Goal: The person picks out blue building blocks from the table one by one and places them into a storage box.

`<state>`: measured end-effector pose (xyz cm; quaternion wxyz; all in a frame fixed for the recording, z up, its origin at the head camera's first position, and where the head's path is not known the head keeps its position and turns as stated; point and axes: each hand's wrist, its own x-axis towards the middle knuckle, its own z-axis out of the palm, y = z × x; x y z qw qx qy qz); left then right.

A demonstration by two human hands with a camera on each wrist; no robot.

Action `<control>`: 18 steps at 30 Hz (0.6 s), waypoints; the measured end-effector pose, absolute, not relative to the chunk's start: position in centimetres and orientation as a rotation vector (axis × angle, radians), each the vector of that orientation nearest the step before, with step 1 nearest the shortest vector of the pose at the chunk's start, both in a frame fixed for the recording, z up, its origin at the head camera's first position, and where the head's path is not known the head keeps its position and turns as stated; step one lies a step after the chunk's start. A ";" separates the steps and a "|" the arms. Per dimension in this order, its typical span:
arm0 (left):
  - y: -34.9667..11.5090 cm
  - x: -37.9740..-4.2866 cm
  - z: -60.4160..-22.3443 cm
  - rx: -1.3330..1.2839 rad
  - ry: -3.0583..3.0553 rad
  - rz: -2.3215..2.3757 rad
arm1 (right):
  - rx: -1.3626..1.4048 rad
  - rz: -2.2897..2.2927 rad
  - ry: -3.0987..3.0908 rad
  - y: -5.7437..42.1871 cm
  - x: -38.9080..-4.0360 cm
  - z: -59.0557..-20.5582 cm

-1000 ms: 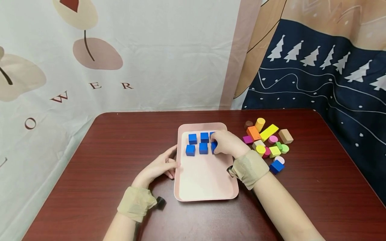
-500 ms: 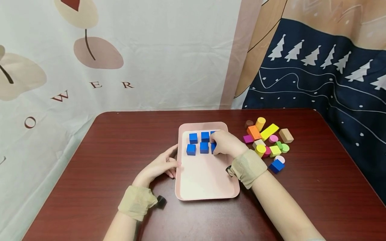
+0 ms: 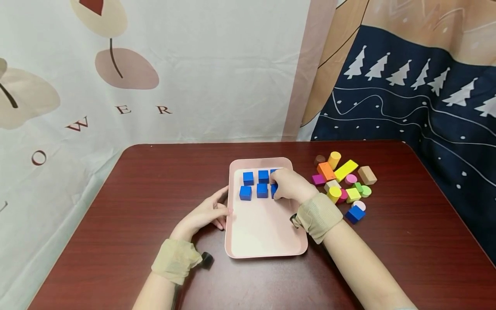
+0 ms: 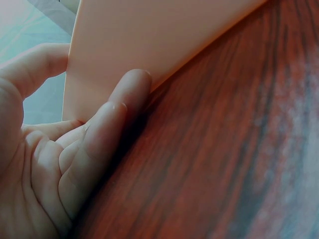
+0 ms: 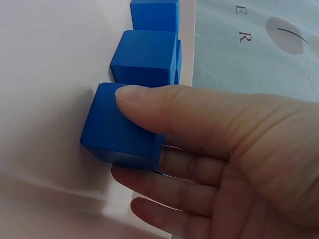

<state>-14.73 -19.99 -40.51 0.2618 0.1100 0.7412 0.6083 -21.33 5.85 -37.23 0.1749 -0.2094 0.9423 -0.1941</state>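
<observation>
My right hand [image 3: 292, 185] is over the far right part of a pink tray [image 3: 267, 252]. It pinches a blue cube [image 5: 119, 127], with the thumb on one face and fingers at another side, the cube resting close against the tray floor. More blue cubes stand in two rows at the tray's far end, among them a near-left cube [image 3: 245, 193] and a near-middle cube [image 3: 261, 190]. One in the far row is partly hidden by the right hand. My left hand [image 3: 203, 213] holds the tray's left side, its thumb at the rim and fingers against the outer wall [image 4: 107, 59].
Right of the tray lies a loose heap of colored blocks, including an orange block [image 3: 326, 171], a yellow bar [image 3: 346, 171], a wooden block [image 3: 367, 175] and a blue block [image 3: 355, 214]. Hanging cloths [image 3: 217, 86] rise behind the brown table [image 3: 174, 172].
Both hands keep their places, the right on the cube and the left at the tray's side. The tray shifts only very slightly in the view.
</observation>
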 end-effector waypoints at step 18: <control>-20.1 -14.8 -40.5 0.301 2.010 1.632 | -0.563 -0.553 2.666 5.8 -21.0 -36.9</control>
